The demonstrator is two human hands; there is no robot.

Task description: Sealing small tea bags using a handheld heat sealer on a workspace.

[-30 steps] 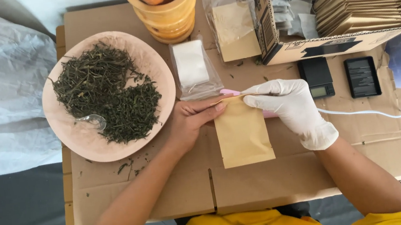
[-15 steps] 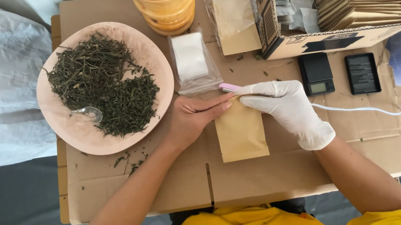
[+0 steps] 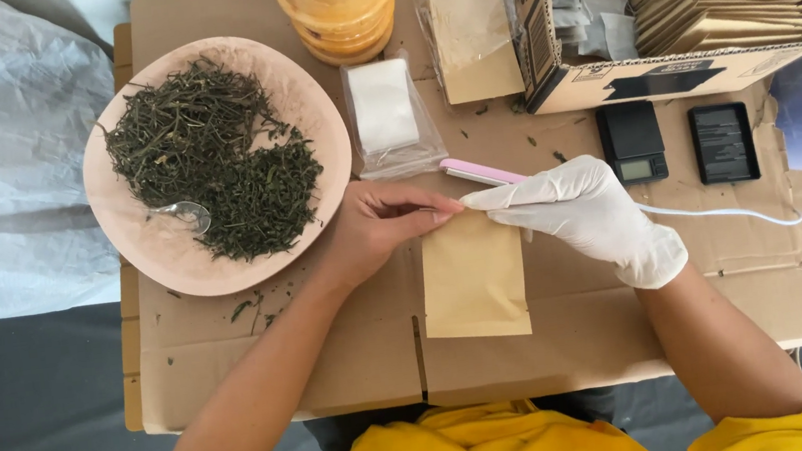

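A flat brown paper pouch [image 3: 473,278] lies on the cardboard-covered table [image 3: 575,337] in front of me. My bare left hand [image 3: 381,228] pinches the pouch's top left corner. My right hand [image 3: 580,207], in a white glove, pinches the top edge from the right. A slim pink tool [image 3: 477,171] with a white cord [image 3: 722,215] lies just behind my fingertips, partly under my right hand.
A wide pink dish [image 3: 163,258] of dried green herbs with a small spoon [image 3: 183,215] sits at left. Behind are a wooden mortar [image 3: 343,5], a clear bag of white sachets [image 3: 383,112], a bagged pouch [image 3: 473,41], a carton of pouches [image 3: 678,2] and two small black scales [image 3: 631,141].
The pouch has slid toward me and slightly left, clear of the pink tool. Both hands followed its top edge, and the tool's far end is now uncovered.
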